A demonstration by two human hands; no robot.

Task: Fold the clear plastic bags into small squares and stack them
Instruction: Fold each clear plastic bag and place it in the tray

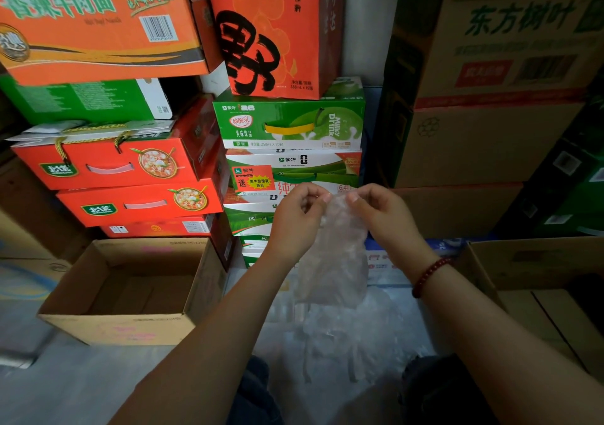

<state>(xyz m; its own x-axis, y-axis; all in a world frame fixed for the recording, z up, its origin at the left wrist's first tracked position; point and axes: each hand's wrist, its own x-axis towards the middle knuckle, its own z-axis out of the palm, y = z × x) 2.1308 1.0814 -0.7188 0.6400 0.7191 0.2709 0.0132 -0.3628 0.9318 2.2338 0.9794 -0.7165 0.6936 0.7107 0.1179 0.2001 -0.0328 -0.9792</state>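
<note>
Two hands are raised in front of the stacked cartons, both pinching the top edge of one clear plastic bag [333, 254]. The left hand [295, 220] is curled, fingertips closed on the bag's upper left corner; the right hand [384, 215] is curled likewise, thumb and forefinger closed on the upper right corner. The bag is hung straight down from the fingertips, crumpled, ending well below the wrists. A red bead bracelet [428, 276] is worn on the right wrist. Below the fingers and beneath the hanging bag, a loose heap of clear plastic bags [346, 339] is spread on the floor; no folded squares can be made out in it. To the left of the left fingers and lower, an open cardboard box [130, 321] is seen. Behind the fingertips, green milk drink cartons [289, 121] are stacked, with red cartons [130, 163] further left. A second open brown box [539, 261] is sat to the right of the right wrist.
</note>
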